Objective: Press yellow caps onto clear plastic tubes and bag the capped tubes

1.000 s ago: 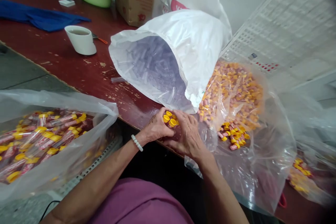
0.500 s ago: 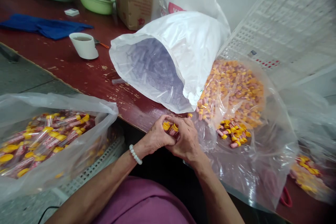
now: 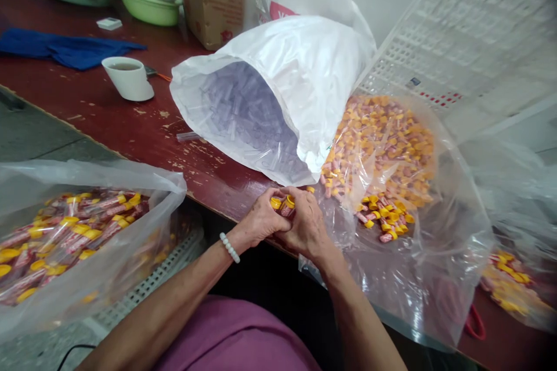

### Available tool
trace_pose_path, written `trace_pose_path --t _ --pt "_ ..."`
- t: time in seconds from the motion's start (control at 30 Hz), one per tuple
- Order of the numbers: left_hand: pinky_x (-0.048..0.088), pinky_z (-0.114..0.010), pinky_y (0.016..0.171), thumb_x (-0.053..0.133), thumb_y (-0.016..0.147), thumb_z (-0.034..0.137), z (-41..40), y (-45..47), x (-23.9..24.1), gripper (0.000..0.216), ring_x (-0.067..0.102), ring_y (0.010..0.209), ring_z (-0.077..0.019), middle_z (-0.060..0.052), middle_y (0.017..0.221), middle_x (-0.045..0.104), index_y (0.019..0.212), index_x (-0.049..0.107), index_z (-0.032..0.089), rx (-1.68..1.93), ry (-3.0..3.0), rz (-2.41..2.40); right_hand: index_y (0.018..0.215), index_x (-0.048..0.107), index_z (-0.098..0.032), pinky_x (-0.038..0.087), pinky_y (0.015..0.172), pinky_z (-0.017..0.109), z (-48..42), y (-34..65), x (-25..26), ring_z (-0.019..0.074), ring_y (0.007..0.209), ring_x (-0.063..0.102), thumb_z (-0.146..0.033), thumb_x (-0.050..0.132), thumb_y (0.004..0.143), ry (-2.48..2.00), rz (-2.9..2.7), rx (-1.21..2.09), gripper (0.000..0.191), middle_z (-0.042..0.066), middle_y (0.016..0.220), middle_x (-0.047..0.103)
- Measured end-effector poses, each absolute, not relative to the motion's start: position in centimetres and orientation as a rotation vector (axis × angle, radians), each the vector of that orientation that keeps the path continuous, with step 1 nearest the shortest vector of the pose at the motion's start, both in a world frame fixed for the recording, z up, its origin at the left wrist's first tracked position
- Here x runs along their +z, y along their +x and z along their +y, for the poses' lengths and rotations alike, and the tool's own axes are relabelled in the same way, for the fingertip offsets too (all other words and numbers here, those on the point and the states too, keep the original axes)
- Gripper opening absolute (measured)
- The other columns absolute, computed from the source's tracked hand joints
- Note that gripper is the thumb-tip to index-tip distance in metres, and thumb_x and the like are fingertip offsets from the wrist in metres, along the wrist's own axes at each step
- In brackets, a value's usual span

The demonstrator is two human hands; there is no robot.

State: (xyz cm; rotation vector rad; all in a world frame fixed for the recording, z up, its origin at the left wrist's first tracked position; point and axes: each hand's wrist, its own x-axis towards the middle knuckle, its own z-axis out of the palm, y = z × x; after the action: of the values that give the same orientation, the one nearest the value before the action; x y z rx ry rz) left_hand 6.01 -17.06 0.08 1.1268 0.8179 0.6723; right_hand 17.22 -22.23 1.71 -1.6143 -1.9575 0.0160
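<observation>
Close together at the table's front edge, my left hand (image 3: pixel 262 217) and my right hand (image 3: pixel 307 221) are closed around small tubes with yellow caps (image 3: pixel 287 206). Two yellow tops show between the fingers, with reddish printed sides below; the lower ends are hidden. Just beyond my hands gapes a white sack (image 3: pixel 300 58) with many clear plastic tubes (image 3: pixel 243 110) inside. To the right, a clear plastic bag (image 3: pixel 391 278) holds a heap of yellow-capped pieces (image 3: pixel 387 151) with pink-red printed parts, and a small pile (image 3: pixel 386 217) lies nearer me.
At lower left, a clear bag (image 3: pixel 163 177) of capped tubes (image 3: pixel 82 226) rests in a white crate (image 3: pixel 143 290). A white cup (image 3: pixel 130 84) of dark liquid, a blue cloth (image 3: pixel 65 49), a cardboard box (image 3: pixel 213 0) and a green basin (image 3: pixel 148 8) stand farther back. A white perforated crate (image 3: pixel 470 40) leans right.
The view has shifted slightly, so the table things sit a little farther left. Both hands stay together on the capped tubes, with only a small change in finger position.
</observation>
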Motion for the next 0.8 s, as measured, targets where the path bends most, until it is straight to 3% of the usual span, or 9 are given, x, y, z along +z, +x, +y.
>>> trace_pose_path --t 0.13,0.23,0.43,0.6,0.8 --pt "0.043 -0.023 0.059 0.058 0.044 0.002 -16.5 6.1 0.2 0.054 0.056 0.067 -0.0132 0.001 0.078 0.061 0.097 0.056 0.014 0.693 1.154 0.846 0.131 0.034 -0.015 0.043 0.089 0.046 -21.9 17.8 1.3 0.0289 0.107 0.052 -0.029 0.067 0.061 -1.591 -1.957 -0.004 0.079 0.015 0.12 0.054" --pt "0.043 -0.023 0.061 0.062 0.045 0.002 -16.1 5.8 0.4 0.053 0.056 0.068 -0.0132 0.0 0.079 0.062 0.097 0.059 0.013 0.675 1.229 0.83 0.134 0.029 -0.016 0.04 0.094 0.049 -21.9 18.0 0.7 0.03 0.117 0.046 -0.031 0.067 0.064 -1.513 -1.926 -0.134 0.081 0.017 0.127 0.046" --pt "0.044 -0.023 0.065 0.066 0.047 0.003 -16.3 5.6 0.2 0.05 0.055 0.071 -0.0125 0.001 0.082 0.062 0.095 0.061 0.013 0.716 1.248 0.794 0.124 0.041 -0.019 0.043 0.091 0.046 -22.4 17.5 0.2 0.0262 0.103 0.055 -0.029 0.063 0.07 -1.443 -1.873 -0.235 0.06 0.012 0.111 0.059" --pt "0.045 -0.024 0.069 0.068 0.044 0.003 -16.3 5.9 0.3 0.051 0.055 0.073 -0.0133 0.001 0.084 0.062 0.094 0.062 0.014 0.753 1.303 0.844 0.118 0.049 -0.018 0.043 0.09 0.048 -22.4 17.3 0.7 0.0272 0.098 0.057 -0.034 0.063 0.068 -1.446 -1.895 -0.261 0.055 0.012 0.105 0.062" --pt "0.043 -0.022 0.063 0.064 0.047 0.001 -16.0 5.2 0.3 0.051 0.054 0.07 -0.0114 0.002 0.079 0.06 0.096 0.059 0.014 0.719 1.112 0.711 0.122 0.046 -0.02 0.041 0.096 0.045 -22.3 16.6 1.2 0.0257 0.11 0.052 -0.021 0.062 0.066 -1.525 -1.875 -0.042 0.058 0.01 0.119 0.057"
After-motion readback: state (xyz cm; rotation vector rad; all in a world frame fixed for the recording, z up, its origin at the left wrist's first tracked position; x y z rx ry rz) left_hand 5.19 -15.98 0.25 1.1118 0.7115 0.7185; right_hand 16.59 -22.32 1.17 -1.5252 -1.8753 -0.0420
